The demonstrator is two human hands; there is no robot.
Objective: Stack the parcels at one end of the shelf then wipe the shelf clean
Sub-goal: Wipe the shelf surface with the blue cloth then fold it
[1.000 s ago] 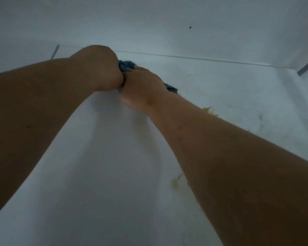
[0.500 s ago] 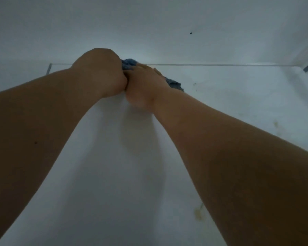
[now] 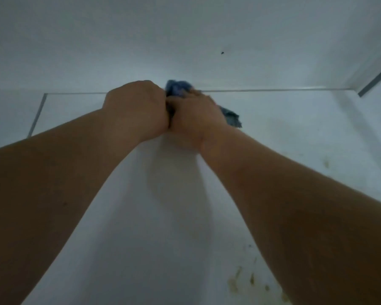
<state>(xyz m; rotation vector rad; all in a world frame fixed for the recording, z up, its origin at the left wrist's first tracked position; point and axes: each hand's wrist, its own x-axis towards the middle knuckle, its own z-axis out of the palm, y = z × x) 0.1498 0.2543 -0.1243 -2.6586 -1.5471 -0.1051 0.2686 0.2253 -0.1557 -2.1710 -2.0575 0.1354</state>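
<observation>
arms outstretched, left hand (image 3: pixel 136 111), right hand (image 3: pixel 196 119) clenched together

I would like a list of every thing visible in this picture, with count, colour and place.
cloth: one, blue, bunched between both hands near the back edge of the shelf
shelf: one, white, under the arms
stains: several, yellowish, on the shelf at lower right and right
wall: one, white, behind the shelf
speck: one, dark, on the wall
left hand: one, grips the cloth
right hand: one, grips the cloth
</observation>
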